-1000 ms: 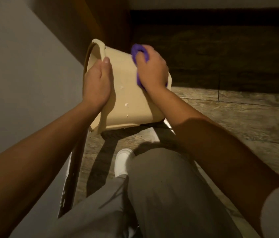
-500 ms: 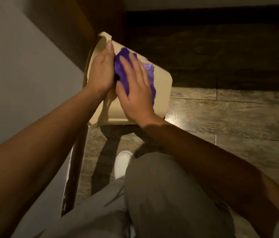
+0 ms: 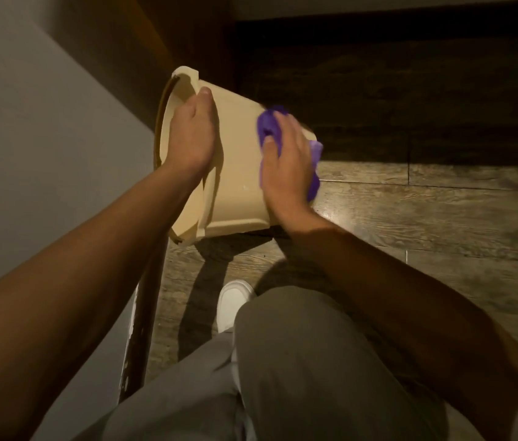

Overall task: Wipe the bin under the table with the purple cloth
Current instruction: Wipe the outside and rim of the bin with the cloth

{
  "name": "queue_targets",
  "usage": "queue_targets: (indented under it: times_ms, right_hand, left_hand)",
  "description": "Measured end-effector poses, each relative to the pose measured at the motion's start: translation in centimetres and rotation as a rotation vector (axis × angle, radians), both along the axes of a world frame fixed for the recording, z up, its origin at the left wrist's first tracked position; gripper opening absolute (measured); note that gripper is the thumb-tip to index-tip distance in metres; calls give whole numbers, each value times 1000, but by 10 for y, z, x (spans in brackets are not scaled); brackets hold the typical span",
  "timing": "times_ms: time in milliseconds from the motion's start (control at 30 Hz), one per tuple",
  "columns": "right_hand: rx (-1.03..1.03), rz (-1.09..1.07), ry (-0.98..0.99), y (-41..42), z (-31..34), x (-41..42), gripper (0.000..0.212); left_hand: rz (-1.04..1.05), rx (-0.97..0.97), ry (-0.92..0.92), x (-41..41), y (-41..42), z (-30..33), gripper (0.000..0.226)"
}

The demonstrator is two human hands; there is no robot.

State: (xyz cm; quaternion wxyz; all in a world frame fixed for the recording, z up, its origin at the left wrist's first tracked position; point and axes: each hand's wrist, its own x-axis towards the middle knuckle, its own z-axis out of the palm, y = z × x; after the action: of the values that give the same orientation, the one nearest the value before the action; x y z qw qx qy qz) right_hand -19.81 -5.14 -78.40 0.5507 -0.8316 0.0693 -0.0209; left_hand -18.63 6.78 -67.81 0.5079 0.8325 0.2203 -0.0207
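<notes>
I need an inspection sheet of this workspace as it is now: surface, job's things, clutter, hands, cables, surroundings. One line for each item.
Surface: wood-plank floor, lit near the person, dark further back.
Job's things: beige plastic bin tipped on its side, opening toward the grey wall; crumpled purple cloth pressed on its outer side near the base.
Clutter: nothing seen.
Hands: left hand grips the bin near its rim; right hand lies flat over the cloth.
Cables: nothing seen.
Surroundings: grey wall on the left; brown wooden panel behind the bin; person's grey trousers and white shoe below.
</notes>
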Motion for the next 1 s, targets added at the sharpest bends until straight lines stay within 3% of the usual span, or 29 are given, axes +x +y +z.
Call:
queue_targets:
  times_ms: [133, 233, 500, 700, 833, 1000]
  right_hand:
    - [-1, 219, -230, 34, 23, -54, 53]
    - [-107, 293, -286, 19, 7, -51, 57]
    - [-268, 64, -22, -41, -56, -33, 58]
    - [-189, -127, 155, -54, -51, -6, 54]
    - [-120, -17, -90, -32, -14, -8, 55]
    - [-177, -51, -344, -24, 19, 21, 53]
  left_hand:
    - [-27, 71, -10, 10, -1, 3, 46]
    - [-5, 65, 15, 14, 4, 3, 42]
    - [10, 150, 49, 9, 15, 1, 49]
    - [-36, 166, 6, 5, -3, -3, 33]
    - [-166, 166, 14, 2, -12, -1, 45]
    - [-447, 341, -68, 13, -35, 8, 43]
